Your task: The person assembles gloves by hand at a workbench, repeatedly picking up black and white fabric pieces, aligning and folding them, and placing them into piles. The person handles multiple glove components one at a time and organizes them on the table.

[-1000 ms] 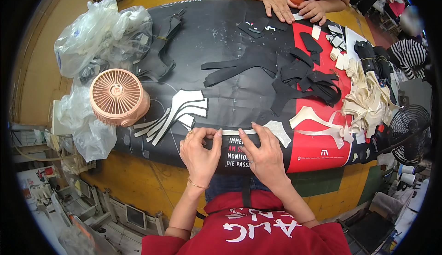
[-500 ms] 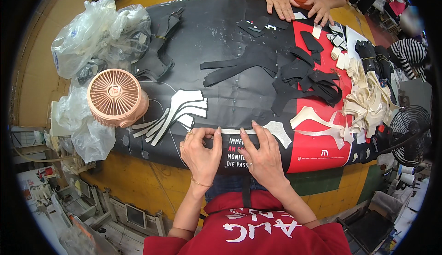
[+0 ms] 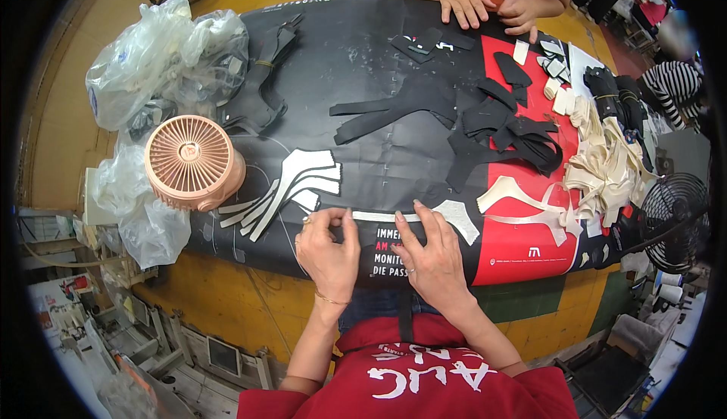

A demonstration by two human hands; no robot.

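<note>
A white cut fabric piece, a narrow strip with a broad forked end, lies across the near edge of the table. My left hand has thumb and forefinger closed at the strip's left end. Farther right, my right hand rests its outstretched fingertips on the strip near the broad end, fingers apart. A fanned stack of similar white pieces with dark edges lies just beyond my left hand. On the red area to the right are cream pieces.
A pink fan and clear plastic bags stand at the left. Black cut pieces lie mid-table, with a cream heap at right. Across the table, a co-worker's hands rest at the far edge.
My left thumb and forefinger have moved slightly left along the strip. My right hand stays nearly still. The co-worker's right-side hand has drawn back and curled, and a small white piece there is no longer visible.
</note>
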